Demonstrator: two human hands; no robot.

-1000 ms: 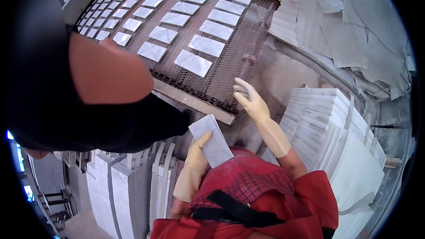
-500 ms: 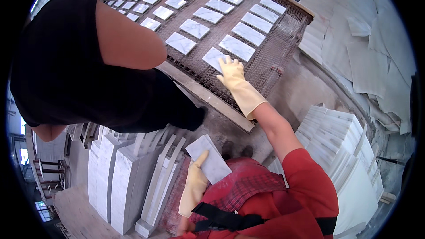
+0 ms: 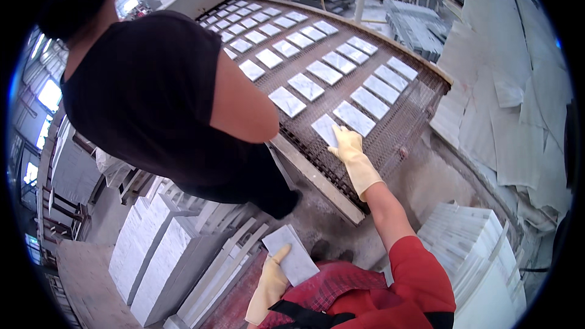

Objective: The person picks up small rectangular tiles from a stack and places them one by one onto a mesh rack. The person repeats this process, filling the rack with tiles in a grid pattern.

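My right hand [image 3: 347, 146], in a yellow rubber glove, lies flat with spread fingers on a white marble tile [image 3: 328, 129] at the near end of the mesh conveyor [image 3: 402, 137]. Many more white tiles lie in rows along that belt. Down near my body, my left hand [image 3: 271, 280], also gloved, grips a single white marble tile [image 3: 291, 254] by its lower edge. A person in a black shirt [image 3: 152, 97] stands close on my left, beside the conveyor.
A stack of white tiles [image 3: 475, 256] sits at my right. Upright marble slabs [image 3: 164, 256] stand in rows at lower left. The conveyor's wooden edge beam [image 3: 317, 176] runs between me and the belt. Torn sheets of paper [image 3: 518, 103] lie along the right side.
My right hand has reached farther out over the belt and now rests flat on a tile. The left hand stays low with its tile. The view has shifted toward the conveyor.
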